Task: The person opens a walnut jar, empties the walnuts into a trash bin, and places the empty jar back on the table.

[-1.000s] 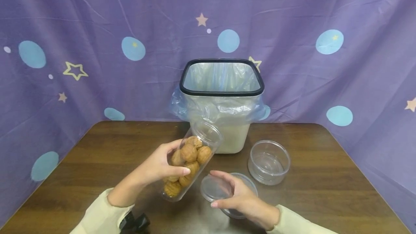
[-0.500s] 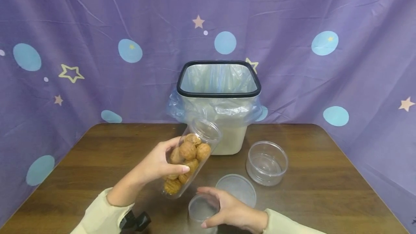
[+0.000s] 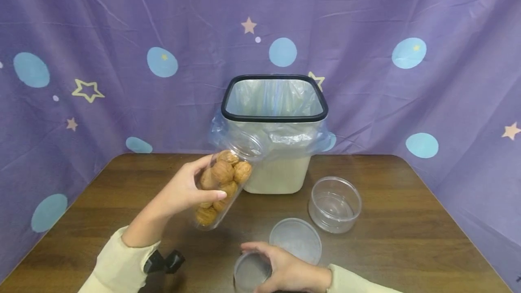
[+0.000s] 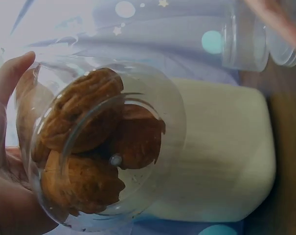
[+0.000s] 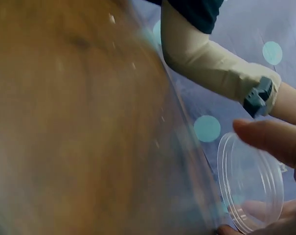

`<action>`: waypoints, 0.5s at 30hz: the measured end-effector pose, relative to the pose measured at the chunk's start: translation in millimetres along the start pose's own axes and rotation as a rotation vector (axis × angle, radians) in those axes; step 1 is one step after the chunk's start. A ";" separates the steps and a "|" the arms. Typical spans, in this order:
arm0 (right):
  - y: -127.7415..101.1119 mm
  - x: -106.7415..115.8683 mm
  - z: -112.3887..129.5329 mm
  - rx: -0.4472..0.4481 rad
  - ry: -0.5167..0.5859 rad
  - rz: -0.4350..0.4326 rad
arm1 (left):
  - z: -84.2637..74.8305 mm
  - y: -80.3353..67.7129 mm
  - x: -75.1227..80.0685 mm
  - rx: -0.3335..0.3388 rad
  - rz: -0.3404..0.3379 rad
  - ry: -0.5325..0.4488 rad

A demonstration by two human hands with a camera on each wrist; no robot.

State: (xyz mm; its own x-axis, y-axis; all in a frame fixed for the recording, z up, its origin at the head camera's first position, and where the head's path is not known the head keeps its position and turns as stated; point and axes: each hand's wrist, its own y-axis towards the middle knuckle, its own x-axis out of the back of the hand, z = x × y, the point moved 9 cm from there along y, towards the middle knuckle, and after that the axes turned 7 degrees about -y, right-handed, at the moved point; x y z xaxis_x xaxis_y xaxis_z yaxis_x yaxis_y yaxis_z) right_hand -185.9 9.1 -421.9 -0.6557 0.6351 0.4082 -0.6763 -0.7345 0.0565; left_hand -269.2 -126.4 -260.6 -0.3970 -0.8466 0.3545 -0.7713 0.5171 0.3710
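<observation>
On the wooden table (image 3: 122,202), left hand (image 3: 181,191) grips a tilted walnut jar (image 3: 221,184); right hand (image 3: 285,272) clasps its lid (image 3: 249,272).

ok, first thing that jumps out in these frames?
The clear plastic jar of brown walnuts, tilted mouth-up toward the cream bin with black rim and plastic liner, gripped by the left hand. At the wooden table's near edge, the right hand holds a small clear round lid.
</observation>
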 end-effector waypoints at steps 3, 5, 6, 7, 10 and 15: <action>-0.9 -2.2 4.7 0.060 -0.178 -0.007 | 0.6 2.0 4.2 0.018 0.000 0.027; -1.5 -3.2 5.9 0.080 -0.238 -0.013 | 0.0 4.4 6.0 0.021 0.002 0.057; -1.7 -3.4 6.2 0.091 -0.260 -0.017 | -0.5 6.0 7.0 0.020 0.004 0.070; -1.8 -3.4 5.9 0.086 -0.255 -0.020 | -1.3 7.4 8.4 0.019 0.003 0.089; -1.8 -2.0 4.5 0.063 -0.196 -0.042 | -4.5 11.0 13.7 0.025 -0.005 0.128; -1.7 1.1 2.2 0.016 -0.043 -0.071 | -8.6 14.5 21.8 0.047 -0.023 0.196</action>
State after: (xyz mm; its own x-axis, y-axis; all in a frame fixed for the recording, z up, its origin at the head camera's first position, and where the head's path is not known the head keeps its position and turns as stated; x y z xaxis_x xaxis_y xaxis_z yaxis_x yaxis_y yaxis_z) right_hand -184.7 10.5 -419.5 -0.5911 0.6750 0.4416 -0.7146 -0.6921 0.1014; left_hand -284.8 -136.3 -240.1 -0.2782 -0.8147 0.5087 -0.8032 0.4878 0.3419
